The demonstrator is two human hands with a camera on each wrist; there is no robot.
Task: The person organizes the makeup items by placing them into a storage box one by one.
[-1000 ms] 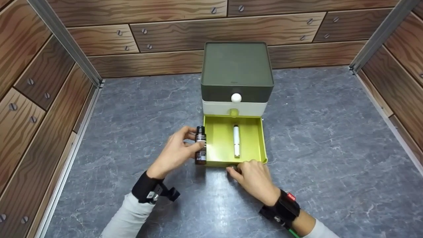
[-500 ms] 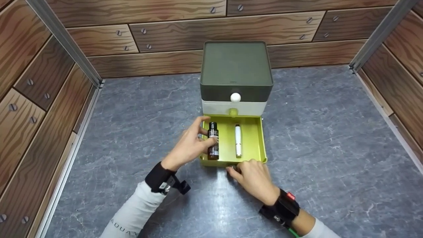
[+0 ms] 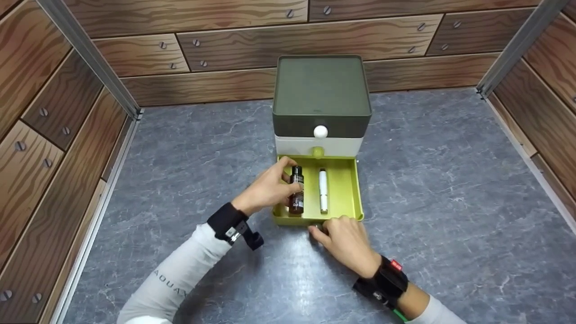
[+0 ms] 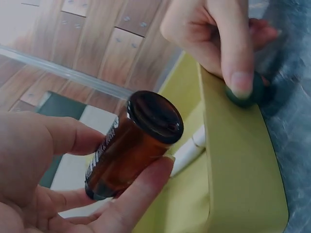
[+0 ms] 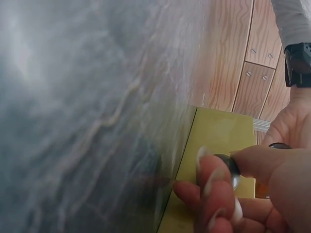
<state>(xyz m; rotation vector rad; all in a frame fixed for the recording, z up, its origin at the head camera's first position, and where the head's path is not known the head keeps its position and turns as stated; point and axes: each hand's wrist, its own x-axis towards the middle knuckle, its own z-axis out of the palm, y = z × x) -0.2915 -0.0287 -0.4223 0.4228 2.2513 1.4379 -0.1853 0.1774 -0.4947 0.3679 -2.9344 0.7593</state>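
Observation:
My left hand grips a small brown bottle with a black cap between thumb and fingers, over the left part of the pulled-out yellow-green drawer. In the left wrist view the base of the bottle faces the camera, and the bottle is held tilted. A white pen-like stick lies in the drawer, right of the bottle. At the drawer's front, my right hand pinches the dark round knob with thumb and fingers.
The drawer belongs to a stacked box with a dark green top and a white middle tier, both closed. Wood-patterned walls stand at the back and sides. Grey marbled surface lies all around the box.
My left hand has carried the bottle rightwards from beside the drawer's left wall to over the drawer's inside. My right hand has stayed at the knob.

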